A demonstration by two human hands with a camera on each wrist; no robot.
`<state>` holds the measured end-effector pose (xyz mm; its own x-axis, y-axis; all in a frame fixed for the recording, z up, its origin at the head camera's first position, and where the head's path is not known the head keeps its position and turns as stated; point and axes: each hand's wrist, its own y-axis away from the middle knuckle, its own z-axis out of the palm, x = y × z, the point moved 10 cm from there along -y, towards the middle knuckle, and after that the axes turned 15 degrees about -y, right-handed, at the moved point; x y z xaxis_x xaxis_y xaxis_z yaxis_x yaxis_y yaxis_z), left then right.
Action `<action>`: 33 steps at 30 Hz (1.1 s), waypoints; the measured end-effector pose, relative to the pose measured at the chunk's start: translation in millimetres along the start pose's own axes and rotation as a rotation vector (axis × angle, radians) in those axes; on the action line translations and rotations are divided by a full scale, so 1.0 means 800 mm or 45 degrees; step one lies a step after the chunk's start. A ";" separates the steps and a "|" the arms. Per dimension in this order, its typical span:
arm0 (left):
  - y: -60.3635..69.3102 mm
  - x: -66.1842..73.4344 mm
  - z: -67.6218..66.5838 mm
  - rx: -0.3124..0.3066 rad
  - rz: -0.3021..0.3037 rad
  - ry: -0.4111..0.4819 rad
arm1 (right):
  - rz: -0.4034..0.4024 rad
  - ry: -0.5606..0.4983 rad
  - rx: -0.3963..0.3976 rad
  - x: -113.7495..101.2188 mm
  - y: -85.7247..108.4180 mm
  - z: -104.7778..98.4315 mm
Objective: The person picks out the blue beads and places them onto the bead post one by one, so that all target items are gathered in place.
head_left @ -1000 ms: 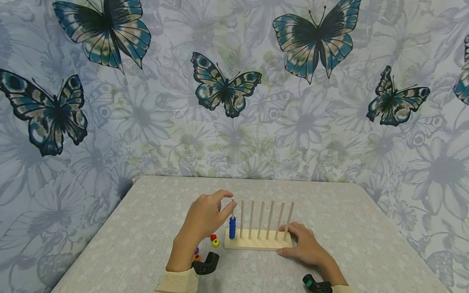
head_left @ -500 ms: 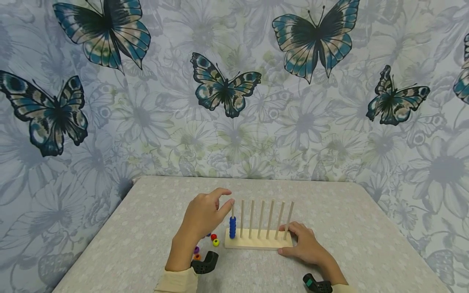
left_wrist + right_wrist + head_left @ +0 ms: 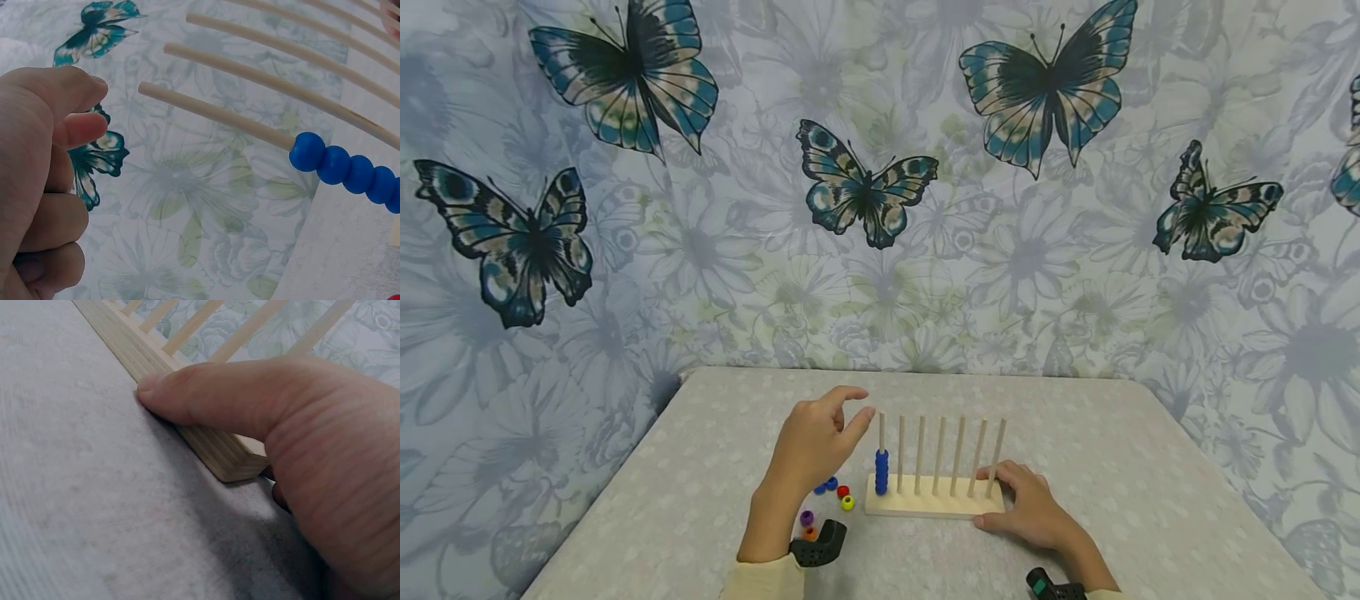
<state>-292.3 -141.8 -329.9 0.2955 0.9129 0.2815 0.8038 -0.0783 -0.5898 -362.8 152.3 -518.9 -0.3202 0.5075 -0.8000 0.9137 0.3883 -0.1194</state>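
Note:
A wooden peg board [image 3: 934, 505] with a row of upright pegs stands on the table. Several blue beads [image 3: 882, 472] are stacked on its leftmost peg; the rest of the pegs are bare. My left hand [image 3: 816, 437] hovers just left of that peg's tip, thumb and index finger apart, with nothing between them. In the left wrist view, the lower fingers [image 3: 59, 219] are bent, and a gap separates the hand from the peg end. My right hand [image 3: 1033, 508] grips the board's right end, the thumb [image 3: 169, 394] against its front edge and fingers behind.
Loose beads lie left of the board: blue [image 3: 831, 483], red [image 3: 843, 491], yellow [image 3: 847, 503], purple [image 3: 807, 517] and orange [image 3: 809, 533]. The left forearm partly covers that area. A butterfly-patterned wall [image 3: 880, 317] rises behind the table [image 3: 1150, 467].
My left hand has drawn slightly left, away from the leftmost peg's tip, and loose blue beads have come into view. The right hand keeps its hold. The head view has shifted a little.

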 end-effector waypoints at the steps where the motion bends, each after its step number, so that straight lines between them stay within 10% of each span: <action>1: 0.000 -0.001 -0.001 0.010 -0.008 0.009 | 0.001 -0.001 0.000 0.000 0.000 0.000; 25: 0.026 -0.044 0.007 0.116 -0.191 0.274 | 0.000 -0.023 -0.002 -0.001 0.001 0.001; 33: 0.052 -0.075 0.026 0.022 -0.355 0.300 | -0.018 -0.038 0.004 -0.003 0.001 0.001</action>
<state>-287.2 -191.2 -386.8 0.1787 0.7808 0.5986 0.8618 0.1693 -0.4781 -361.3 150.5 -517.1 -0.3253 0.4789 -0.8154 0.9101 0.3928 -0.1324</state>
